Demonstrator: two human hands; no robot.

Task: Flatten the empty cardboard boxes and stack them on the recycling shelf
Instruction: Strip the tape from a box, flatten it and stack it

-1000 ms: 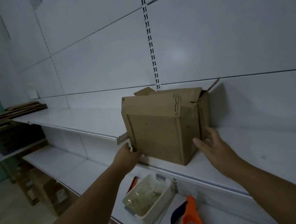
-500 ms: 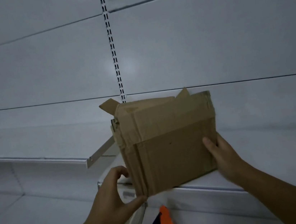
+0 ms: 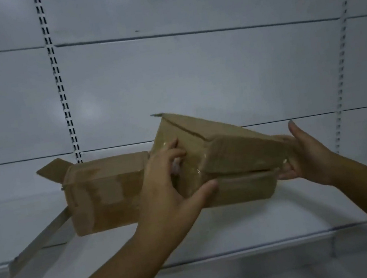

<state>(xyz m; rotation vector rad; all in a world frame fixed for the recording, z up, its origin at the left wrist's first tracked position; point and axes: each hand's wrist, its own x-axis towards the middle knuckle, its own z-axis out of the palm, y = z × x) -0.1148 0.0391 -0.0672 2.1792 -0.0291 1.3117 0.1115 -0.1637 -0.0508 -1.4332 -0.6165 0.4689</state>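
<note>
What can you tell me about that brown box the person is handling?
The cardboard box is brown, creased and worn, with glossy tape patches. It lies sideways on the white shelf, partly collapsed, one flap sticking out at its left end. The left hand grips its middle; the right hand holds its right end.

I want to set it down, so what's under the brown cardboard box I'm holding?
The white metal shelf shows below the brown cardboard box, nothing else visible there. The patch right under the box and behind your left hand is covered.
</note>
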